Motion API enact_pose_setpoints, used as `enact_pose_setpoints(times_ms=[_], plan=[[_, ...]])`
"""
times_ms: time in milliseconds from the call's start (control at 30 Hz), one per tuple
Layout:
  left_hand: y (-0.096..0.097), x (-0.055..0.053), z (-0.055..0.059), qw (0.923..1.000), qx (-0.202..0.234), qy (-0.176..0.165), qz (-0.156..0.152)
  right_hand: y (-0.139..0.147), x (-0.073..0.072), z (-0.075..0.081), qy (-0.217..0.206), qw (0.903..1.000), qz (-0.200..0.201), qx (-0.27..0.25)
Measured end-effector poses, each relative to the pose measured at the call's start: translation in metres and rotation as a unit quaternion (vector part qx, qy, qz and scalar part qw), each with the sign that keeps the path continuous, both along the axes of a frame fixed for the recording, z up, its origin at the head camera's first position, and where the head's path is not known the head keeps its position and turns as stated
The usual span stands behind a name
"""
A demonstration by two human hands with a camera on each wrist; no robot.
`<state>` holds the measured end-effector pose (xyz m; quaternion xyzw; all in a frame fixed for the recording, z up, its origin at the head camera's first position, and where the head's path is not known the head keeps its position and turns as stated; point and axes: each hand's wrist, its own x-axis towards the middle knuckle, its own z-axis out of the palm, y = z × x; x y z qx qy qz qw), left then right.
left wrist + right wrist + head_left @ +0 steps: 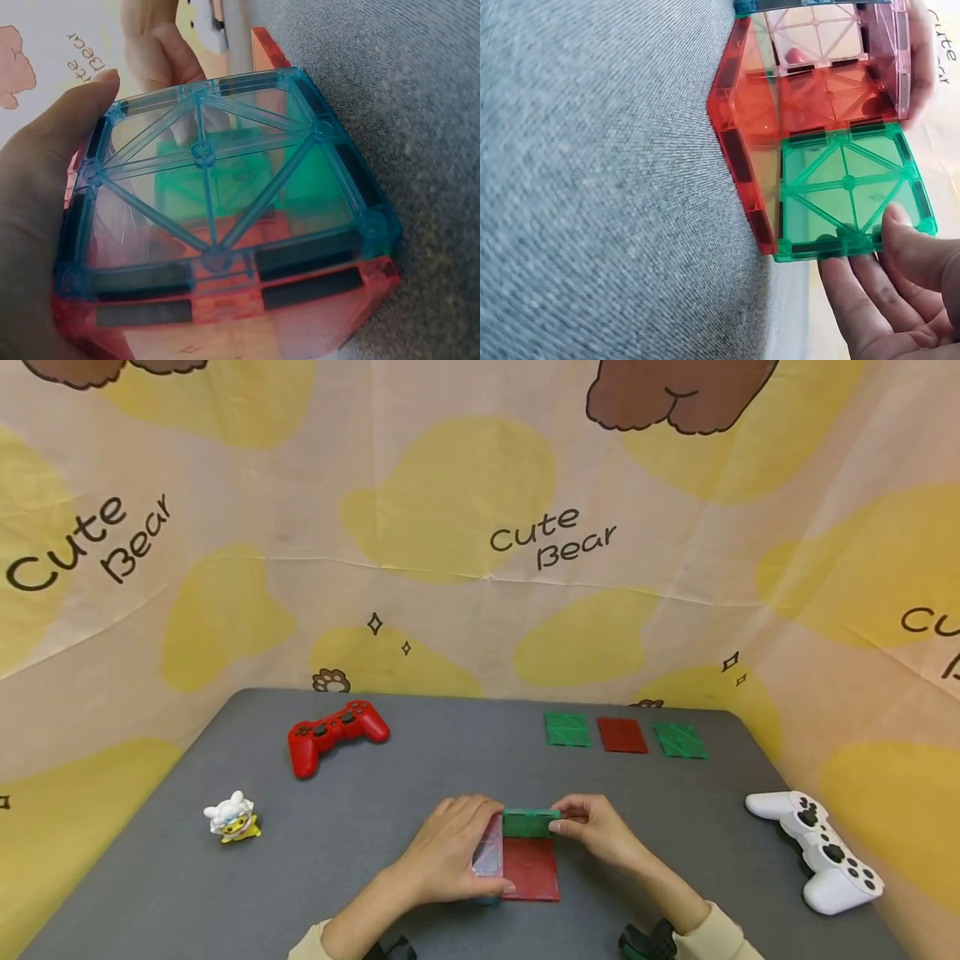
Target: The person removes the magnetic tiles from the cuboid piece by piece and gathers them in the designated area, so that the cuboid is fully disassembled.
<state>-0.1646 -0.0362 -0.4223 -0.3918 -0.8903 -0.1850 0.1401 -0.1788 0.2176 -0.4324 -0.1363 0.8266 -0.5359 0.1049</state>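
Observation:
Near the table's front edge, my left hand (453, 852) grips a small box of translucent magnetic tiles, its thumb in front and fingers over the back. A blue-framed tile (204, 154) forms one side of the box, and a pale pinkish tile (489, 852) lies on top. From the box a red tile (531, 870) extends to the right, flat on the table. My right hand (596, 828) pinches a green tile (847, 182) at its outer edge between thumb and fingers. The green tile stands upright along the red tile's far edge, its inner side against the box.
Farther back on the right lie a green tile (567, 729), a red tile (622, 736) and another green tile (680, 741). A red game controller (337, 733) and a small toy figure (233, 817) are on the left. At the right edge lies a white controller (821, 852).

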Motion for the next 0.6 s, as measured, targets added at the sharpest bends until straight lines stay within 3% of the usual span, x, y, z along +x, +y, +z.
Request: enact_pose_setpoints(times_ms=[300,433,600], plan=[[0.000,0.000,-0.001,1.0000,-0.002,-0.005,-0.002,0.000,-0.009,-0.009,-0.027,0.9969,-0.056,-0.048],[0.000,0.000,-0.001,0.9999,-0.002,-0.010,-0.003,-0.002,-0.013,-0.008,-0.028,0.9920,-0.114,-0.046],[-0.001,0.000,0.000,0.9999,-0.011,-0.010,0.000,0.005,-0.021,-0.001,-0.048,0.9771,-0.198,-0.060]])
